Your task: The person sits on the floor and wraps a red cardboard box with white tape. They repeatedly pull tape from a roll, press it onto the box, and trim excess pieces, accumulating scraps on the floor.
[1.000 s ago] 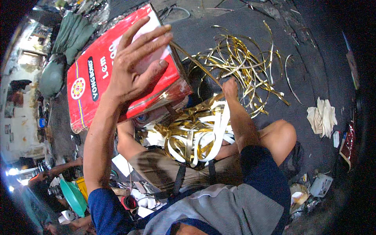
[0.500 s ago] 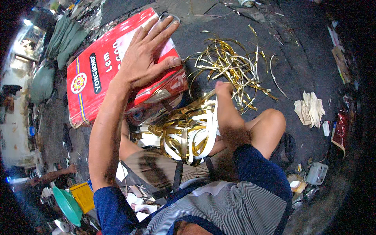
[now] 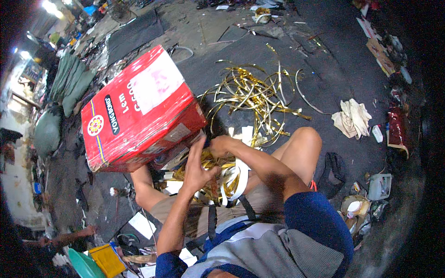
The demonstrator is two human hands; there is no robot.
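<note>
A large red box (image 3: 153,118) with a whitish patch on top stands in front of me to the left. By its near right edge my left hand (image 3: 199,169) is raised, fingers stretched up and thumb apart. Close beside it my right hand (image 3: 221,146) has its fingers curled at the box's lower right corner; what they hold is hidden. Below both hands, a bundle of gold and white strips (image 3: 236,180) lies in my lap, partly covered by the left hand. Beyond the right hand, a tangle of thin gold strips (image 3: 250,92) is spread over the dark floor mat.
A crumpled cream cloth (image 3: 351,118) lies to the right. Nearer on that side are a translucent jug (image 3: 379,186) and a dark strap-like item (image 3: 333,169). At the lower left sit a green basin (image 3: 83,264), a yellow container (image 3: 106,259) and white sheets (image 3: 142,225).
My left hand has come off the box top and down to its near side. My right hand has moved left from the gold strips to the box corner.
</note>
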